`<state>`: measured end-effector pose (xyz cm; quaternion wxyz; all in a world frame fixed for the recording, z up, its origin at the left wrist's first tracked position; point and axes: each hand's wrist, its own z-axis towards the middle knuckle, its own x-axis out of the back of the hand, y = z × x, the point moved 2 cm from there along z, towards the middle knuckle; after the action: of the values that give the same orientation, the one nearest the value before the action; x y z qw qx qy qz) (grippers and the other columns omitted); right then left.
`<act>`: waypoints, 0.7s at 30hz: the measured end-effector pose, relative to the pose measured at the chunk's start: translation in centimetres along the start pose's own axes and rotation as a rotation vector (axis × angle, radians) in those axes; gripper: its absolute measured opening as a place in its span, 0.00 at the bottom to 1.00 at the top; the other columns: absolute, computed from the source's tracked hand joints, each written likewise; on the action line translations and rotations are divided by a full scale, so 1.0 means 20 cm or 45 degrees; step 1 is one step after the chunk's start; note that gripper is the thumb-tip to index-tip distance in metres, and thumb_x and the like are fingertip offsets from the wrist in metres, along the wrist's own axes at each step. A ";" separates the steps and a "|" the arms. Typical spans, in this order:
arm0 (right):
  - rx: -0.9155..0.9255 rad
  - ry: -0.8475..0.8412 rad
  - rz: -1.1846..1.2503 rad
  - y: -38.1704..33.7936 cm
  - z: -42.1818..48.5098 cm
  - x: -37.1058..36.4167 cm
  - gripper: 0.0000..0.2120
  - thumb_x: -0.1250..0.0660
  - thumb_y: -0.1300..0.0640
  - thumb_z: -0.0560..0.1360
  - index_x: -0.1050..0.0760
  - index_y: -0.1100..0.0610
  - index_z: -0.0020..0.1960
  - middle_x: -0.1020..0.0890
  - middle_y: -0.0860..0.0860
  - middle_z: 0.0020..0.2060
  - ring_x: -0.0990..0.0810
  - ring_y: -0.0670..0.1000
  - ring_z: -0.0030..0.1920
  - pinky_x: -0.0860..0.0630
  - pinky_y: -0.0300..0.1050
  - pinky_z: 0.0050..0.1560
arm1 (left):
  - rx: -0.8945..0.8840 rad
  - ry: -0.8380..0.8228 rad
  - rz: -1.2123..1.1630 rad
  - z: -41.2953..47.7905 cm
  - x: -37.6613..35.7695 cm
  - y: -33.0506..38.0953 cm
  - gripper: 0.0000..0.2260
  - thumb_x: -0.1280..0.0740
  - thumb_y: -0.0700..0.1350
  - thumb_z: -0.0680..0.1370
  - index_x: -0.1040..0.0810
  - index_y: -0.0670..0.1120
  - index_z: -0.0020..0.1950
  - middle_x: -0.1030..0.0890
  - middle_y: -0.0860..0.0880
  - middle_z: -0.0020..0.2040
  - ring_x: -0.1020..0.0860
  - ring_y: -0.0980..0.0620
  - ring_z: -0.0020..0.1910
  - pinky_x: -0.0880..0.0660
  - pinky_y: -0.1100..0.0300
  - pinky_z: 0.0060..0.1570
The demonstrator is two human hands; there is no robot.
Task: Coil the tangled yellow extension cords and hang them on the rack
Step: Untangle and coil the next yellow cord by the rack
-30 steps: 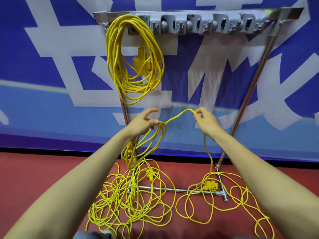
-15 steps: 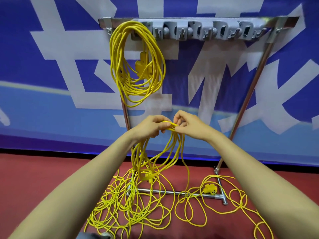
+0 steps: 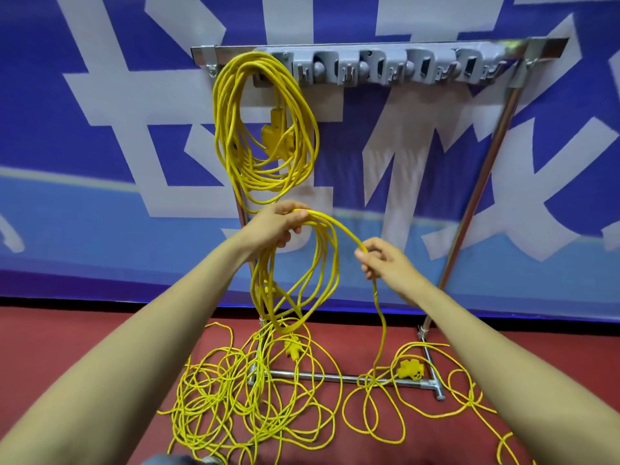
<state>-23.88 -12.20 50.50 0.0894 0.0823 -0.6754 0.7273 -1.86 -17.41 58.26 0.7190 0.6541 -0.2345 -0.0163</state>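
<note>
Cord fills the head view. The left hand is raised in front of the rack, its fingers curled round the top of a half-made coil. The coil's loops hang straight down from that grip, long axis upright, and their lowest bends are close to the floor. From the top of the coil one strand arcs right and down to the right hand, which pinches it between thumb and fingertips. The hands are apart, the right lower than the left. Below the right hand the strand drops almost straight to the floor and joins loose loops near a yellow floor socket, which lies just beside the rack's base bar.

Under the left hand a tangle of cord spreads flat over the red floor and crosses the left end of the base bar. A yellow plug shows just below the coil's bottom. Whether it hangs or lies on the floor cannot be told.

The rack's top rail carries a row of grey hooks. A hung coil is looped over the leftmost hook, long axis upright, with a yellow hung socket inside its loops. Its lowest loops end just above the left hand. A blue and white banner stands behind the rack.
</note>
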 end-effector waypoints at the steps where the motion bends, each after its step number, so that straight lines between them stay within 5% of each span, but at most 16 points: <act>1: 0.020 0.086 0.020 -0.04 0.01 0.02 0.06 0.37 0.62 0.78 0.28 0.55 0.43 0.28 0.52 0.29 0.30 0.41 0.24 0.28 0.37 0.31 | 0.049 0.021 0.031 0.00 0.00 -0.02 0.17 0.36 0.44 0.81 0.31 0.48 0.70 0.26 0.46 0.36 0.34 0.58 0.23 0.37 0.66 0.25; 4: 0.008 0.449 -0.118 -0.10 0.07 0.09 0.01 0.38 0.60 0.78 0.30 0.55 0.48 0.23 0.52 0.30 0.27 0.45 0.26 0.29 0.44 0.32 | 0.173 0.061 0.138 0.00 -0.05 -0.11 0.32 0.33 0.45 0.80 0.48 0.51 0.78 0.23 0.46 0.37 0.32 0.54 0.27 0.35 0.62 0.27; 8: -0.160 0.599 -0.647 -0.10 0.12 0.16 0.06 0.43 0.57 0.79 0.30 0.58 0.52 0.20 0.58 0.42 0.22 0.60 0.44 0.29 0.48 0.39 | 0.258 0.232 0.128 0.00 0.00 -0.22 0.19 0.35 0.45 0.80 0.33 0.42 0.70 0.24 0.46 0.36 0.33 0.52 0.28 0.36 0.63 0.25; 12: -0.233 0.254 -1.251 -0.07 0.11 0.15 0.11 0.43 0.62 0.77 0.24 0.57 0.56 0.26 0.59 0.53 0.24 0.63 0.52 0.30 0.49 0.44 | 0.213 0.437 0.081 0.00 0.06 -0.23 0.12 0.36 0.44 0.81 0.26 0.38 0.61 0.25 0.47 0.35 0.33 0.52 0.27 0.37 0.65 0.23; 14: -0.141 -0.047 -1.390 -0.09 0.10 0.11 0.14 0.42 0.64 0.76 0.22 0.55 0.57 0.28 0.54 0.49 0.25 0.60 0.53 0.30 0.47 0.46 | 0.160 0.474 0.088 -0.01 0.07 -0.21 0.10 0.36 0.45 0.81 0.25 0.40 0.59 0.25 0.47 0.36 0.32 0.52 0.27 0.35 0.64 0.26; 18: 0.140 -0.686 -1.453 -0.24 0.03 -0.03 0.15 0.39 0.63 0.75 0.19 0.54 0.55 0.31 0.42 0.35 0.25 0.51 0.49 0.32 0.39 0.47 | 0.090 0.431 0.056 -0.01 0.05 -0.17 0.08 0.35 0.45 0.81 0.25 0.43 0.57 0.24 0.47 0.36 0.31 0.54 0.29 0.34 0.65 0.29; 21: 0.352 -0.835 -1.282 -0.41 -0.01 -0.14 0.16 0.38 0.64 0.74 0.19 0.53 0.56 0.27 0.43 0.37 0.27 0.46 0.43 0.34 0.35 0.45 | 0.096 0.335 -0.025 -0.02 0.01 -0.15 0.08 0.34 0.45 0.80 0.25 0.44 0.57 0.24 0.48 0.36 0.31 0.58 0.26 0.35 0.67 0.27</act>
<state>-19.12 -11.41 57.65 0.1979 0.6214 -0.4453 0.6135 -0.67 -17.58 55.53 0.7182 0.6795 -0.1322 0.0715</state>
